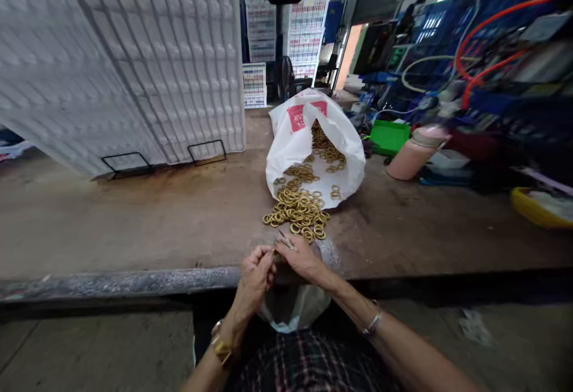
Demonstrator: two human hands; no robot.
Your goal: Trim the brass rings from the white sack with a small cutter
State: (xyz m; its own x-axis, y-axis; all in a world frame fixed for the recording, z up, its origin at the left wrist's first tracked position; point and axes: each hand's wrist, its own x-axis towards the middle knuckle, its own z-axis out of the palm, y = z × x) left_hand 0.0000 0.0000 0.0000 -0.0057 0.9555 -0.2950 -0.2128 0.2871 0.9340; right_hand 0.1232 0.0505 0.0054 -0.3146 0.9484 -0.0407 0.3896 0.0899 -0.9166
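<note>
At the table's front edge, my left hand [258,271] is closed in a pinch on a small brass-coloured piece, mostly hidden by the fingers. Fingertip to fingertip with it, my right hand [302,258] grips a thin pointed tool [287,241] with a pale handle and dark tip; its exact kind is unclear. Just beyond my hands lies a heap of brass-coloured rings [299,210]. They spill from a white plastic bag [286,152] lying on its side, with more rings inside. Below my hands, a clear plastic bag [298,308] hangs open between the table edge and my lap.
Tall white ribbed panels [174,52] stand at the left on black wire supports [208,152]. To the right are a pink bottle [414,156], a green tray [389,136] and a yellow basket [539,208]. White crates [307,28] are stacked behind the brown table [134,225].
</note>
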